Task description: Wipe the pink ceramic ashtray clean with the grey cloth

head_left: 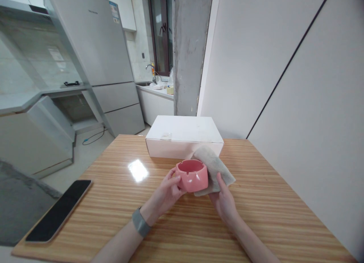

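A glossy pink ashtray [193,181] with notches in its rim is held up over the wooden table [270,202]. My left hand [167,191] grips its left side, thumb on the front wall and fingers around and below. In my right hand [224,202] is a grey cloth [216,168], pinched with the thumb on top and the fingers hidden underneath. The cloth lies against the right side of the ashtray, and part of it rises behind the rim. A grey band circles my left wrist.
A closed white box [184,130] stands at the table's far edge, just behind my hands. On the left lies a dark-screened phone [61,210]. A white wall [298,103] borders the right side; a fridge [96,43] and sink counter are beyond.
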The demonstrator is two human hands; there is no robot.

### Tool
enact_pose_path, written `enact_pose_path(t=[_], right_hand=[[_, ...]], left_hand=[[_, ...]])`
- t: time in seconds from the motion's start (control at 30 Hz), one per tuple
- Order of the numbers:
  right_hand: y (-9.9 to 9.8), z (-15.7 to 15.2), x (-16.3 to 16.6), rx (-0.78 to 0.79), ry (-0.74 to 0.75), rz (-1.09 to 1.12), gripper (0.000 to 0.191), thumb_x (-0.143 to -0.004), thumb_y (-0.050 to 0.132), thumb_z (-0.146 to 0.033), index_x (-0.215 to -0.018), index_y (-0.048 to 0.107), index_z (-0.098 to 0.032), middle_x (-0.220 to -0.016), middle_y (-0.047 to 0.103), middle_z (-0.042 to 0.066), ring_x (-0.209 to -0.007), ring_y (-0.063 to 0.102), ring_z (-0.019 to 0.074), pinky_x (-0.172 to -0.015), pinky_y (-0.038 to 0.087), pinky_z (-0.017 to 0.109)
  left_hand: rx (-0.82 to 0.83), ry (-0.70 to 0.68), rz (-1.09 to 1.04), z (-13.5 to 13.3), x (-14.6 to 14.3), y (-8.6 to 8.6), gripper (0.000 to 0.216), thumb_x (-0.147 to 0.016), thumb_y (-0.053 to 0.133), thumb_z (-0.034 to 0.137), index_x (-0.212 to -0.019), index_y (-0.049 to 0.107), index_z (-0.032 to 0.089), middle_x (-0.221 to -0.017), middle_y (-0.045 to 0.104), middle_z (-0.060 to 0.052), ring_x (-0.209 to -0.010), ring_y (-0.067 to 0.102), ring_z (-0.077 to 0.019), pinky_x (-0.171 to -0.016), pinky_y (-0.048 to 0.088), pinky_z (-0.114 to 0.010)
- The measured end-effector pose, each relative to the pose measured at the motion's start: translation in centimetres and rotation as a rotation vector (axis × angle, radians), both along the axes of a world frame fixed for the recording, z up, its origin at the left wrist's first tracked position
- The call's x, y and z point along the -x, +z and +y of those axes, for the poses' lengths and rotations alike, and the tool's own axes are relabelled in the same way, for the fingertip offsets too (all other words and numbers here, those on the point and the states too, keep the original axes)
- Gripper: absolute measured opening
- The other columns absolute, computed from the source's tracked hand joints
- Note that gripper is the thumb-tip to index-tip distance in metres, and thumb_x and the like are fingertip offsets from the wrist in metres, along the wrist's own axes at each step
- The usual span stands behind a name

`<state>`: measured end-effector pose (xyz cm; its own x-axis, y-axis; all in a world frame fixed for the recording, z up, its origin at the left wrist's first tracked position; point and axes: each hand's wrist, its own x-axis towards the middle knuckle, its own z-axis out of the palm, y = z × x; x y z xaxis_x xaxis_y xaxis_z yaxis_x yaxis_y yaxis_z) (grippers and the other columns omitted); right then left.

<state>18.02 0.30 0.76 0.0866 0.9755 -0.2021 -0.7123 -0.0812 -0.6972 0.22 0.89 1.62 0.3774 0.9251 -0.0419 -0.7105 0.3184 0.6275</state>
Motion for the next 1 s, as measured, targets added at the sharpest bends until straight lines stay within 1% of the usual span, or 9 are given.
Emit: enact_pose_path(t=[0.07,0.13,0.33,0.43,0.53,0.67,0.83,0.9,1.0], right_hand=[[0.1,0.0,0.1,-0.009,0.028,0.008,0.041,-0.073,0.074,-0.05,-0.105,0.072,-0.025,-0.111,0.075,0.001,-0.124,0.057,0.0297,-0.102,0.05,0.044],[0.2,0.0,0.2,-0.037,0.061,0.006,0.04,-0.074,0.073,-0.052,-0.104,0.073,-0.025,-0.112,0.075,0.002,-0.125,0.056,0.0293,-0.104,0.048,0.043],[0.4,-0.3,0.5,-0.068,0.074,-0.036,0.043,-0.074,0.071,-0.055,-0.104,0.073,-0.024,-0.115,0.074,0.004,-0.126,0.055,0.0302,-0.105,0.047,0.044],[0.5,-0.5,0.5,-0.074,0.088,-0.038,0.042,-0.075,0.07,-0.055,-0.103,0.074,-0.023,-0.114,0.074,0.004,-0.128,0.053,0.0292,-0.107,0.045,0.042],[0.5,-0.5,0.6,-0.075,0.077,-0.04,0.043,-0.072,0.074,-0.054,-0.102,0.074,-0.024,-0.115,0.074,0.004,-0.129,0.052,0.0288,-0.109,0.042,0.041],[-0.2,-0.7,0.5,-0.028,0.021,-0.062,0.043,-0.067,0.079,-0.052,-0.101,0.074,-0.025,-0.11,0.076,0.004,-0.124,0.057,0.031,-0.104,0.048,0.046],[-1.0,-0.9,0.5,-0.016,0.007,-0.08,0.043,-0.06,0.085,-0.049,-0.094,0.075,-0.026,-0.111,0.075,0.003,-0.124,0.057,0.0279,-0.107,0.045,0.04],[-1.0,-0.9,0.6,-0.014,0.019,-0.082,0.044,-0.06,0.084,-0.051,-0.096,0.075,-0.026,-0.111,0.075,0.003,-0.123,0.057,0.0283,-0.106,0.045,0.041],[-0.8,-0.7,0.5,-0.031,-0.018,-0.088,0.045,-0.064,0.081,-0.052,-0.1,0.074,-0.027,-0.114,0.074,0.002,-0.124,0.057,0.0287,-0.105,0.047,0.042]], left_hand=[[-0.017,0.01,0.035,0.0,0.0,-0.7,0.047,-0.077,0.071,0.019,-0.121,0.056,0.022,-0.126,0.061,-0.009,-0.108,0.061,-0.0227,-0.085,0.053,-0.036],[-0.04,-0.018,0.062,-0.1,-0.1,-1.2,0.055,-0.073,0.075,0.021,-0.124,0.054,0.024,-0.129,0.06,-0.01,-0.107,0.061,-0.025,-0.08,0.054,-0.036],[-0.103,-0.049,0.087,-0.5,-0.7,-1.3,0.062,-0.064,0.084,0.029,-0.121,0.062,0.017,-0.12,0.066,-0.013,-0.113,0.059,-0.0282,-0.092,0.048,-0.035],[-0.106,-0.027,0.085,-0.3,-0.8,-1.6,0.059,-0.066,0.082,0.034,-0.12,0.063,0.017,-0.119,0.067,-0.013,-0.111,0.061,-0.0278,-0.091,0.048,-0.035],[-0.102,0.016,0.079,-0.1,-0.8,-1.8,0.055,-0.071,0.078,0.038,-0.119,0.063,0.015,-0.118,0.067,-0.013,-0.11,0.061,-0.0278,-0.092,0.048,-0.035],[-0.083,0.065,0.092,0.3,-0.7,-1.8,0.055,-0.073,0.077,0.036,-0.122,0.061,0.016,-0.122,0.065,-0.014,-0.115,0.058,-0.0304,-0.095,0.048,-0.04],[-0.043,0.036,0.11,0.5,-0.4,-1.4,0.058,-0.074,0.075,0.039,-0.125,0.059,0.018,-0.132,0.059,-0.015,-0.119,0.055,-0.035,-0.092,0.049,-0.046],[-0.069,0.024,0.1,0.4,-0.4,-1.1,0.06,-0.074,0.075,0.041,-0.126,0.059,0.017,-0.134,0.057,-0.016,-0.123,0.051,-0.0358,-0.097,0.046,-0.047],[-0.095,-0.021,0.034,0.2,-0.5,-0.7,0.056,-0.08,0.067,0.045,-0.128,0.057,0.019,-0.139,0.054,-0.014,-0.129,0.047,-0.0325,-0.103,0.041,-0.045]])
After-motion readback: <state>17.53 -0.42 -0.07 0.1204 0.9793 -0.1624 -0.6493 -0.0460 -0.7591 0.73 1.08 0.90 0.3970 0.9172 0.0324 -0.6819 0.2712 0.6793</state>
